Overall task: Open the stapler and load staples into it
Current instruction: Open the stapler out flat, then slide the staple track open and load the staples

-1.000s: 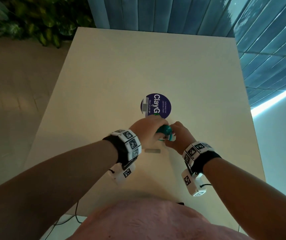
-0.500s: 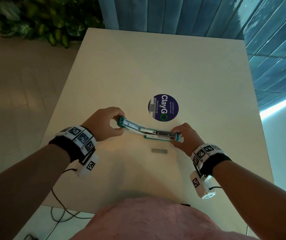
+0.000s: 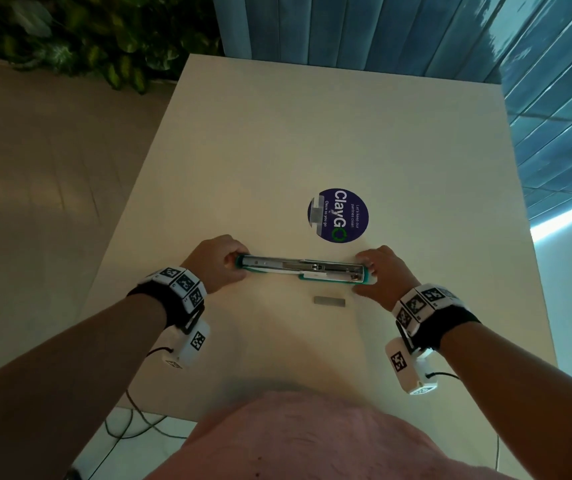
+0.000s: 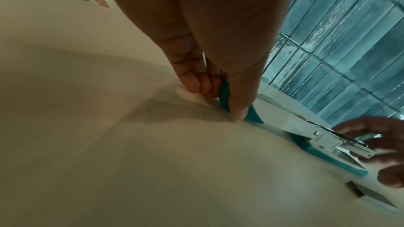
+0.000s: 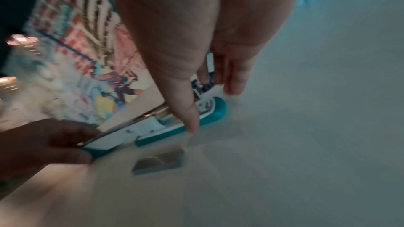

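The left hand (image 3: 216, 263) pinches the lid end and the right hand (image 3: 383, 271) pinches the base end of the teal-and-steel stapler (image 3: 303, 268), splayed flat, long axis left-right on the cream desk (image 3: 277, 133). The grey staple strip (image 3: 329, 301) lies just nearer, closer to the right hand. Magazine contents unclear.

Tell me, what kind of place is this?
Probably an office pantry or break area: the round sticker on the white table asks people to keep pantries clean, with blue wall tiles and leafy plants behind.
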The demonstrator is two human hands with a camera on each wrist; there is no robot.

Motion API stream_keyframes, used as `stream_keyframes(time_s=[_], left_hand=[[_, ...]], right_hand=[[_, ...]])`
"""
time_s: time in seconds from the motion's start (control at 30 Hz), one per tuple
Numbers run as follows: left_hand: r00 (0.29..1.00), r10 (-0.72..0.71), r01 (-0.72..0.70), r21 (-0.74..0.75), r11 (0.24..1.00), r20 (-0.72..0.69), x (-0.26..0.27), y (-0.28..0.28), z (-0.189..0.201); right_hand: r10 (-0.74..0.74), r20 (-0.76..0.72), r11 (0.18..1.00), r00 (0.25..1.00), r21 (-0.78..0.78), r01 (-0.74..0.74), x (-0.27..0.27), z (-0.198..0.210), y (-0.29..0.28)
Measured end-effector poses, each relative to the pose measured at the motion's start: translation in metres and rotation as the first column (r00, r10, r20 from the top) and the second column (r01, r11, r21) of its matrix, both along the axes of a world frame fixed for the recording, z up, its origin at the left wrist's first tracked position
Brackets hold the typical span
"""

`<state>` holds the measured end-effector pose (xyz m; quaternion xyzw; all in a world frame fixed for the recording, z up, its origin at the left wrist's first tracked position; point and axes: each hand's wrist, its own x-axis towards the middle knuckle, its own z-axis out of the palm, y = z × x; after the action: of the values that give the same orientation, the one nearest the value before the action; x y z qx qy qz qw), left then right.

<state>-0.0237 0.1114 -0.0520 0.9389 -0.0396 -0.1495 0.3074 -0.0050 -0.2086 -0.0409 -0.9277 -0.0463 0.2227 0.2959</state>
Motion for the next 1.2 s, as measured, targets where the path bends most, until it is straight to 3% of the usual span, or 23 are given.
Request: stream_keyframes(time_s=[0.07, 0.17, 0.23, 0.3, 0.5, 0.6, 0.7, 0.87, 1.2], left_hand=[[1.000, 0.021, -0.020, -0.011, 1.000, 0.012, -0.001, 0.000, -0.002], [0.999, 0.026, -0.025, -0.022, 0.999, 0.028, -0.003, 0.001, -0.004], [0.999, 0.029, -0.028, -0.029, 0.999, 0.033, -0.004, 0.001, -0.004], [0.999, 0.030, -0.029, -0.029, 0.999, 0.029, -0.004, 0.001, -0.004], [0.999, 0.018, -0.017, -0.019, 1.000, 0.050, -0.004, -0.001, -0.002], [0.998, 0.023, -0.022, -0.032, 0.999, 0.058, -0.005, -0.001, -0.004], [0.998, 0.013, -0.012, -0.027, 1.000, 0.060, -0.004, 0.000, -0.004], [0.998, 0.016, -0.015, -0.028, 1.000, 0.055, -0.004, 0.001, -0.005], [0.999, 0.013, -0.012, -0.017, 1.000, 0.048, -0.003, 0.000, -0.004]], right_hand=[[0.011, 0.095, 1.000, 0.995, 0.009, -0.012, -0.006, 0.011, 0.005], [0.207, 0.259, 0.977, 0.943, -0.009, -0.212, -0.025, 0.026, 0.020], [0.374, 0.164, 0.927, 0.913, -0.086, -0.365, -0.038, 0.026, 0.030], [0.445, 0.044, 0.888, 0.894, -0.150, -0.434, -0.047, 0.016, 0.034], [0.334, 0.012, 0.940, 0.943, -0.073, -0.332, -0.050, 0.001, 0.032], [0.344, -0.016, 0.936, 0.939, -0.072, -0.345, -0.046, 0.003, 0.032], [0.361, 0.062, 0.932, 0.930, -0.051, -0.358, -0.044, 0.007, 0.031], [0.248, 0.256, 0.969, 0.934, -0.059, -0.241, -0.019, 0.025, 0.020], [0.226, 0.143, 0.971, 0.964, -0.108, -0.212, -0.001, 0.025, 0.010]])
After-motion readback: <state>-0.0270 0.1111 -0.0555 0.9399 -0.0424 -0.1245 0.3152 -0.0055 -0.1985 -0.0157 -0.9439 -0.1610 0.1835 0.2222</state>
